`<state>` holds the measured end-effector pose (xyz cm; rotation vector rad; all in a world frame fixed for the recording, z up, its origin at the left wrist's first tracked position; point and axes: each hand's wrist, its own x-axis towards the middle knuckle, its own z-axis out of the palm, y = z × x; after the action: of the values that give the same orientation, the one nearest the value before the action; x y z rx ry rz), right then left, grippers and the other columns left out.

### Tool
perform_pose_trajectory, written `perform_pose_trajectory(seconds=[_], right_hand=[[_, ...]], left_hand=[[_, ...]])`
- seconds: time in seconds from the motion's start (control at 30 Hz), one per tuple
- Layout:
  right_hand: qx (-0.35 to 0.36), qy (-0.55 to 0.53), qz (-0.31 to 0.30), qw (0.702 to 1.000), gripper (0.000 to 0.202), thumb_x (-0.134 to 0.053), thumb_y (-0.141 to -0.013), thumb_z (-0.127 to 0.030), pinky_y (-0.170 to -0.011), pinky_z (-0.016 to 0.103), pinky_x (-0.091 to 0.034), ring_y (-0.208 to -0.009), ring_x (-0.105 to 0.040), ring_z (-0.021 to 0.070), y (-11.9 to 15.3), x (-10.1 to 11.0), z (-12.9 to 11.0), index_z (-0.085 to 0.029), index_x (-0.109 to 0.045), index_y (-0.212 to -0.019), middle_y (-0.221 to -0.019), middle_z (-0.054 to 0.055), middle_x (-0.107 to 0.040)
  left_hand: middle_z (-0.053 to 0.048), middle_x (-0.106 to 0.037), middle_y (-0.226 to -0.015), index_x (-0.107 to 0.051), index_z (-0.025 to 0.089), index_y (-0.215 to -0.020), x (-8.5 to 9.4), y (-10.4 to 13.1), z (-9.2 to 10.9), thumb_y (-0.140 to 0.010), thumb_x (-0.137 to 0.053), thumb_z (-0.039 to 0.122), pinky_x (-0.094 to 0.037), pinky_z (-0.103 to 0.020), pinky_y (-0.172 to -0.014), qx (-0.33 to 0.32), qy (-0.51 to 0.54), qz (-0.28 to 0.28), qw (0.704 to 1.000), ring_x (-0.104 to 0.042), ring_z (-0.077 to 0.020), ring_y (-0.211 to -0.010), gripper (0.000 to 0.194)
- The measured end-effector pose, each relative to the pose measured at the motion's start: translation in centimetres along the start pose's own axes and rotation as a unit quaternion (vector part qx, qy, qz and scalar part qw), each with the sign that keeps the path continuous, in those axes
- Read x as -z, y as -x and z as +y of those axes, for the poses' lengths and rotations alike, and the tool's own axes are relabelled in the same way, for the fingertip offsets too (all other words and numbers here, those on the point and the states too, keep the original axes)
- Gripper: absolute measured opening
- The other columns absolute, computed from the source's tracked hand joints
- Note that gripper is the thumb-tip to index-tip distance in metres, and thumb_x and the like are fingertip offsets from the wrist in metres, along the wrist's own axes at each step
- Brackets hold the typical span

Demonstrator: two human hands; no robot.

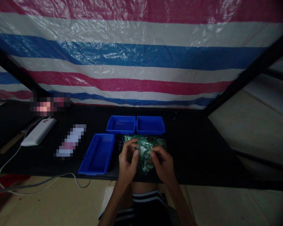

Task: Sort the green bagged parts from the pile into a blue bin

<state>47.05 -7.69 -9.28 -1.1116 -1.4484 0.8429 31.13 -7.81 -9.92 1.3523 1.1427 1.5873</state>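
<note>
Crinkled, shiny green see-through plastic bags (145, 163) lie in a heap near the front edge of the black table. My left hand (128, 161) is at the heap's left side, its fingers curled and the thumb against the plastic. Opposite it, my right hand (163, 161) pinches the plastic between thumb and bent fingers. Between the two thumbs a clear, glossy plastic bag (144, 152) shows; what it contains is too dim to make out. Thin pale pin-like pieces (119, 143) are scattered just left of the heap.
Two blue trays (121, 133) (151, 133) stand side by side behind the heap. Another blue tray (82, 169) is to the left. Farther left are a white power strip (39, 133) with cables and a blurred-out flat item (70, 141). A striped plastic sheet (132, 56) hangs behind the table.
</note>
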Motion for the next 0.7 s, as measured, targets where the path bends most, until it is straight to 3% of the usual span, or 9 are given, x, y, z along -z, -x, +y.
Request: perform_pose_trajectory(seconds=[0.17, 0.27, 0.5, 0.7], right_hand=[[0.004, 0.020, -0.014, 1.000, 0.022, -0.059, -0.100, -0.034, -0.051, 0.021, -0.044, -0.053, -0.053, 0.0114, 0.1, -0.5, 0.0, -0.022, -0.063, -0.082, -0.061, -0.005, -0.055], [-0.008, 0.015, -0.008, 1.000, 0.023, -0.058, -0.101, -0.037, -0.051, 0.022, -0.046, -0.052, -0.055, 0.0121, 0.3, -0.6, 0.5, -0.022, -0.063, -0.085, -0.062, -0.004, -0.057], [-0.019, 0.010, 0.012, 1.000, 0.022, -0.058, -0.102, -0.037, -0.053, 0.022, -0.046, -0.053, -0.058, 0.0124, 0.5, -0.6, 0.6, -0.022, -0.064, -0.087, -0.061, -0.004, -0.058], [0.005, 0.037, 0.059, 0.998, 0.016, -0.063, -0.099, -0.031, -0.053, 0.022, -0.042, -0.053, -0.050, 0.0108, 0.2, -0.9, 0.4, -0.021, -0.067, -0.088, -0.060, -0.006, -0.053]], left_hand=[[0.005, -0.052, -0.071, -0.066, 0.020, -0.118, 0.1, -0.3, 0.1, -0.098, -0.067, 0.040, -0.040, -0.019, -0.053, 0.018, 0.033, 0.042, 0.998, -0.045, -0.0078, -0.055, 0.029], [0.007, -0.049, -0.066, -0.068, 0.019, -0.113, 0.1, -0.4, 0.2, -0.094, -0.073, 0.041, -0.036, -0.018, -0.047, 0.045, 0.055, 0.032, 0.997, -0.042, -0.0061, -0.049, 0.030], [0.009, -0.052, -0.065, -0.066, 0.020, -0.127, 0.9, -0.2, 0.1, -0.091, -0.077, 0.044, -0.030, -0.016, -0.038, 0.129, 0.101, -0.011, 0.986, -0.042, -0.0039, -0.040, 0.044], [0.008, -0.050, -0.050, -0.071, 0.016, -0.087, 1.1, -0.2, -0.3, -0.085, -0.081, 0.049, -0.031, -0.016, -0.040, 0.152, 0.061, -0.005, 0.987, -0.042, -0.0051, -0.040, 0.034]])
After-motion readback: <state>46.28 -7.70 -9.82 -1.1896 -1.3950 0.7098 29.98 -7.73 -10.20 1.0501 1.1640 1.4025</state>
